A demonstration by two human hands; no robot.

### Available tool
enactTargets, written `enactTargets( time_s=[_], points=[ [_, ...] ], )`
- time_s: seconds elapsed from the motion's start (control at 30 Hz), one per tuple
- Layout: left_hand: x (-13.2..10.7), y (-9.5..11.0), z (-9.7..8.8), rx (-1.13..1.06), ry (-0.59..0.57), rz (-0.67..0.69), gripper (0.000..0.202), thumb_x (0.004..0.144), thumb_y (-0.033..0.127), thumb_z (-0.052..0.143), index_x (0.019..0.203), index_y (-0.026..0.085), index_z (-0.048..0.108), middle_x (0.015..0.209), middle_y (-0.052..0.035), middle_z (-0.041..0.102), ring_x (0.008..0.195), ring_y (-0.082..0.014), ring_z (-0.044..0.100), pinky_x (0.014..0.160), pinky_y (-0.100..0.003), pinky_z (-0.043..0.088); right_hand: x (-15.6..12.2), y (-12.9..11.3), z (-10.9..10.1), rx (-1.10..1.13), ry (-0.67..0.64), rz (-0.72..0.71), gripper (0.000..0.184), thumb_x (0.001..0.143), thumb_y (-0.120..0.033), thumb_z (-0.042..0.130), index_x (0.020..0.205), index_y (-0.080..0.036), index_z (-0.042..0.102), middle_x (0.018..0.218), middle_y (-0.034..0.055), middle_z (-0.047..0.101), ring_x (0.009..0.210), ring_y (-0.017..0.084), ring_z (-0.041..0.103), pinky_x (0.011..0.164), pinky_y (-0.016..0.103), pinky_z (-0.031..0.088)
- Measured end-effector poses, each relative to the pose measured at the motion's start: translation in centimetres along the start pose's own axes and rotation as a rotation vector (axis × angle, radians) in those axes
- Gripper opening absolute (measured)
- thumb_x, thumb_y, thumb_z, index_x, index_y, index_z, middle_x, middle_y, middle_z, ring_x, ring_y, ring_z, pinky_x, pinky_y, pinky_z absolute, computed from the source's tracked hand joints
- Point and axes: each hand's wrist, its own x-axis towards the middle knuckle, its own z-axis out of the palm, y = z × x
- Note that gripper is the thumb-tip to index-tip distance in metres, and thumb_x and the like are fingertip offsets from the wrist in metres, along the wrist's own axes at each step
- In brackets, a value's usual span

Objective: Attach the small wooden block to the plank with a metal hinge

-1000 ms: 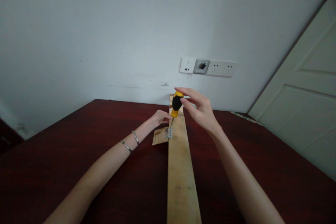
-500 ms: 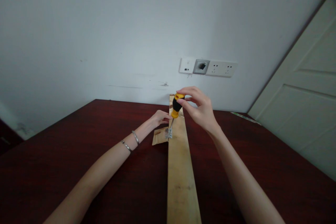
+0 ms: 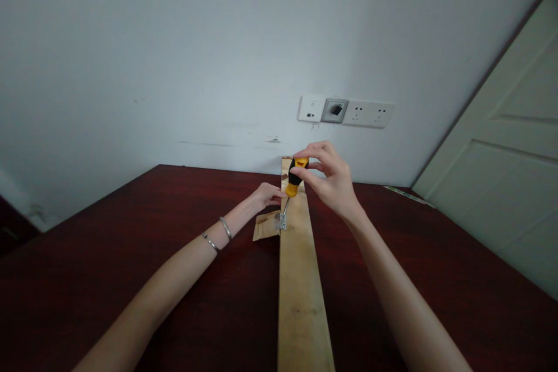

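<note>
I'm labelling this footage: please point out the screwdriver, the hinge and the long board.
Screwdriver [image 3: 293,179], head view, on its black grip.
Hinge [image 3: 283,225], head view, on its metal leaf.
Long board [image 3: 300,270], head view, on its broad upper face.

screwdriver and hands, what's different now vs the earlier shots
The screwdriver's handle top has leaned a little further right, and the right hand's thumb has shifted left across it. Nothing was visibly taken hold of or let go. Left hand, hinge, small wood piece and long plank look unmoved.
</note>
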Motion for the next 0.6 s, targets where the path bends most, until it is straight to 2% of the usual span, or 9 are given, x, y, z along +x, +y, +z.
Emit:
enactTargets(
  time_s=[0.1,0.17,0.23,0.37,0.53,0.6],
  points=[
    [0.0,0.0,0.1,-0.015,0.026,-0.003,0.016,0.058,0.002,0.067,0.074,0.007,0.067,0.071,-0.0082,0.068,0.065,-0.0170,0.064,0.066,-0.029,0.055,0.1,-0.1,-0.3,0.029,-0.078,-0.008,0.022,0.087,-0.029,0.058,0.107,-0.029,0.068,0.116,0.0054,0.059,0.107,0.019,0.057,0.082,0.036,0.056],
    [-0.1,0.0,0.1,-0.018,0.023,0.002,0.017,0.058,0.002,0.067,0.074,0.007,0.066,0.071,-0.0078,0.068,0.063,-0.0168,0.064,0.066,-0.029,0.055,0.2,-0.2,-0.4,0.028,-0.112,-0.031,0.024,0.090,-0.025,0.053,0.109,-0.028,0.067,0.114,0.0054,0.062,0.109,0.019,0.058,0.085,0.037,0.055],
    [-0.3,0.1,0.2,-0.015,-0.002,0.009,0.015,0.061,0.002,0.066,0.075,0.006,0.066,0.073,-0.0078,0.068,0.064,-0.0166,0.064,0.068,-0.029,0.054,0.2,-0.1,-0.3,0.013,-0.092,-0.038,0.022,0.088,-0.025,0.056,0.106,-0.028,0.068,0.107,0.0051,0.063,0.103,0.019,0.059,0.083,0.037,0.055],
    [-0.8,0.4,0.3,-0.005,-0.014,0.011,0.009,0.066,0.002,0.063,0.074,0.005,0.065,0.072,-0.0072,0.067,0.066,-0.0158,0.064,0.069,-0.028,0.053,0.1,0.0,0.1,-0.026,-0.020,0.003,0.023,0.079,-0.031,0.068,0.102,-0.028,0.069,0.100,0.0044,0.057,0.095,0.019,0.058,0.078,0.037,0.057],
    [-1.0,0.5,0.4,-0.011,-0.010,0.010,0.010,0.062,0.002,0.068,0.071,0.006,0.065,0.070,-0.0074,0.067,0.065,-0.0153,0.064,0.070,-0.029,0.053,0.0,-0.1,-0.1,0.001,-0.111,-0.006,0.029,0.088,-0.028,0.055,0.115,-0.032,0.063,0.125,0.0057,0.053,0.116,0.022,0.052,0.089,0.040,0.053],
    [-0.8,0.4,0.4,-0.007,0.005,0.012,0.010,0.062,0.002,0.068,0.069,0.007,0.066,0.069,-0.0073,0.067,0.064,-0.0151,0.063,0.069,-0.028,0.053,0.0,0.0,-0.1,0.026,-0.135,-0.018,0.030,0.089,-0.026,0.052,0.117,-0.031,0.062,0.126,0.0055,0.055,0.117,0.021,0.052,0.089,0.039,0.052]
  ],
)
